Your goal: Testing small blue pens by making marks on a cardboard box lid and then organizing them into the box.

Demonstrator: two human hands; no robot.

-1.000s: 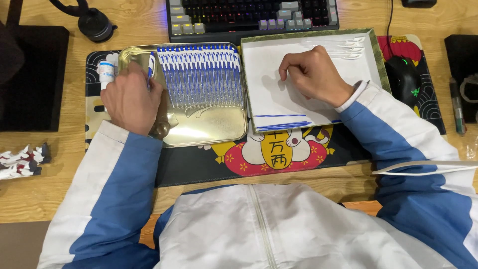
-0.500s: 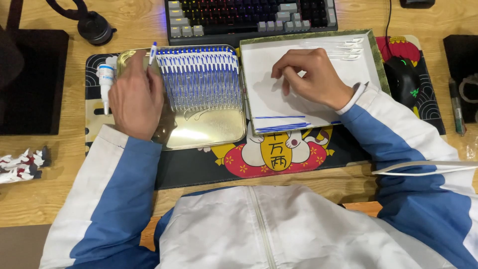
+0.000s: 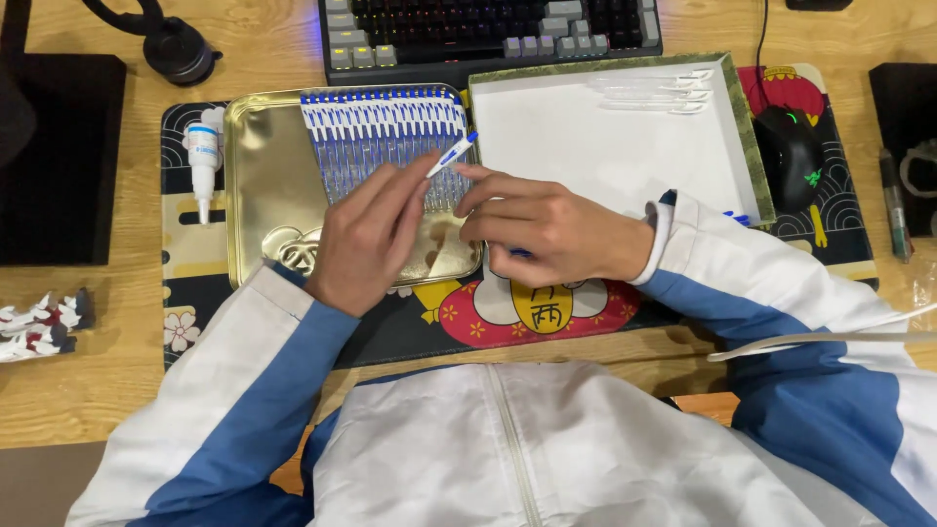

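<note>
My left hand (image 3: 366, 234) and my right hand (image 3: 547, 229) meet over the right part of a gold metal tray (image 3: 259, 181). Between their fingertips they hold a small white pen-like piece with a blue tip (image 3: 452, 154), tilted up to the right. Behind it a row of several white and blue pieces (image 3: 386, 127) lies side by side in the tray. To the right stands a shallow white box lid (image 3: 605, 146) with a few clear thin pieces (image 3: 654, 93) at its far edge.
A small white glue bottle (image 3: 203, 166) lies left of the tray on a patterned desk mat (image 3: 195, 293). A keyboard (image 3: 488, 29) sits behind, a black mouse (image 3: 789, 156) to the right, headphones (image 3: 166, 39) at far left, and small white scraps (image 3: 39, 322) at the left edge.
My right hand left the white box lid and came left to the tray. My left hand shifted right from the tray's left side, and both hands now hold one white and blue piece.
</note>
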